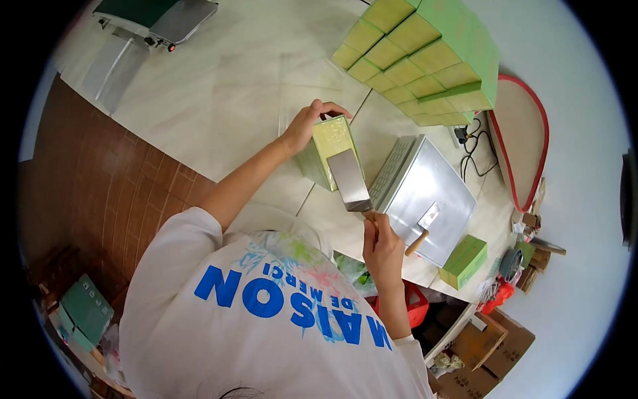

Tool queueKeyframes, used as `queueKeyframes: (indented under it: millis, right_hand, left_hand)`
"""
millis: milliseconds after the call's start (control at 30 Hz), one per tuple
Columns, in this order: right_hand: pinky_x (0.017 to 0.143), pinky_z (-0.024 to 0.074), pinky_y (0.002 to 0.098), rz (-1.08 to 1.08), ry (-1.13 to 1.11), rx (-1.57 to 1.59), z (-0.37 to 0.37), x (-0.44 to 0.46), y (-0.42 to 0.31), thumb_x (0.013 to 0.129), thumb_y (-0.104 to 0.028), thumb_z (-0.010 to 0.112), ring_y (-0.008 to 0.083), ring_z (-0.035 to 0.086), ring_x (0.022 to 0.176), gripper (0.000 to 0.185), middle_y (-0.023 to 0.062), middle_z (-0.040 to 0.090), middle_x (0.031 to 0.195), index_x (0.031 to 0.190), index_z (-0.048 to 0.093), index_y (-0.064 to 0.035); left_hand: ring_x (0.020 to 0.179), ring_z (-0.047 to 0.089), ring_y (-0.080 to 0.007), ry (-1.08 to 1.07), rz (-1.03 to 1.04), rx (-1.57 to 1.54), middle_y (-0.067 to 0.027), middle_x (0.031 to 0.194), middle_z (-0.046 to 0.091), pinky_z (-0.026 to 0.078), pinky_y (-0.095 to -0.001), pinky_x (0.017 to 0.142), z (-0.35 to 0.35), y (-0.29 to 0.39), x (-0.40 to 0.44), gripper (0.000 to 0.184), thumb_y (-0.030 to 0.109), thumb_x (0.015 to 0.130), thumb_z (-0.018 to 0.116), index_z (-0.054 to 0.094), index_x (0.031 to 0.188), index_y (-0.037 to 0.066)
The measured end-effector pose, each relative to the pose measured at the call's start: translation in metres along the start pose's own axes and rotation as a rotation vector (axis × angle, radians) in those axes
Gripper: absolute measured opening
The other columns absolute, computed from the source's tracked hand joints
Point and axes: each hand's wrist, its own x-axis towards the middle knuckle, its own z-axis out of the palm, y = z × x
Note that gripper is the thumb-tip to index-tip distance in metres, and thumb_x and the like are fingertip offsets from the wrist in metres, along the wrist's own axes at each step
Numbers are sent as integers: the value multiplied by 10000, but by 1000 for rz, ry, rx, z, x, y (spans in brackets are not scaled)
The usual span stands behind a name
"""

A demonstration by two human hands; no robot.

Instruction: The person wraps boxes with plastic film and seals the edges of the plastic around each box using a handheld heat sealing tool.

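Observation:
My left hand grips the far end of a green box on the table, its fingers wrapped over the top edge. Shiny film or marks show on the box's pale yellow-green face. My right hand is closed around the handle of a wide metal scraper. The flat blade lies against or just over the lower part of that face; whether it touches cannot be told. To the right, a silver metal appliance carries a second, smaller scraper with a wooden handle.
A tall stack of green boxes stands at the back, beside a red-edged panel and black cables. One green box lies near the right edge. A dark-topped device sits far left. Cardboard cartons are below.

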Motion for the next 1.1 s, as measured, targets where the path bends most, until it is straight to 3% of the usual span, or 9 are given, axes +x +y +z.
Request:
queueKeyframes:
  millis: [267, 400, 467, 667, 800, 867, 1100]
  right_hand:
    - [497, 471, 379, 32, -24, -32, -7, -27, 3, 930, -81, 572, 347, 632, 585, 83, 183, 637, 708, 966, 544, -13]
    - [507, 488, 380, 48, 4, -36, -12, -36, 7, 900, -89, 617, 317, 633, 574, 104, 152, 640, 711, 973, 556, -45]
    - [515, 488, 364, 134, 32, 65, -17, -35, 9, 904, -95, 624, 287, 647, 575, 117, 150, 646, 726, 986, 562, -39]
    - [516, 486, 375, 22, 128, 39, -1, 0, -4, 958, -113, 548, 322, 642, 583, 135, 169, 650, 734, 1062, 594, -39]
    - [459, 468, 413, -75, 108, -160, 20, 29, -3, 963, -174, 544, 328, 621, 536, 129, 165, 625, 670, 960, 600, -59]
    - [408, 444, 394, -115, 90, -253, 20, 36, -9, 960, -183, 551, 305, 596, 475, 125, 137, 607, 618, 899, 586, -80]
    - [392, 443, 374, -173, 78, -382, 26, 56, -19, 959, -183, 551, 289, 596, 473, 141, 110, 603, 616, 874, 542, -71]
  left_hand:
    - [834, 577, -143, 25, 45, -17, -39, 929, 666, 442, -297, 808, 0, -9, 6, 866, 728, 919, 130, 679, 1082, 79]
    - [856, 582, -148, 14, 42, -29, -43, 946, 666, 441, -300, 826, -1, -7, 5, 856, 714, 929, 133, 675, 1082, 70]
    - [826, 535, -126, 0, 13, -25, -26, 939, 639, 418, -283, 797, -1, 0, 4, 942, 800, 864, 126, 670, 1091, 65]
    - [815, 550, -140, 33, 66, -25, -35, 910, 638, 427, -298, 813, 2, -3, 4, 906, 753, 902, 106, 673, 1084, 70]
    - [940, 594, -161, 18, 73, -72, -49, 980, 662, 440, -303, 896, -1, -4, 3, 829, 684, 952, 146, 671, 1073, 55]
    - [804, 559, -143, 82, 97, 9, -31, 875, 630, 441, -299, 783, 4, -2, 3, 897, 744, 908, 93, 676, 1065, 80]
    - [800, 552, -128, 77, 69, -3, -22, 848, 623, 439, -290, 752, 3, 2, 2, 918, 769, 887, 93, 679, 1030, 77]
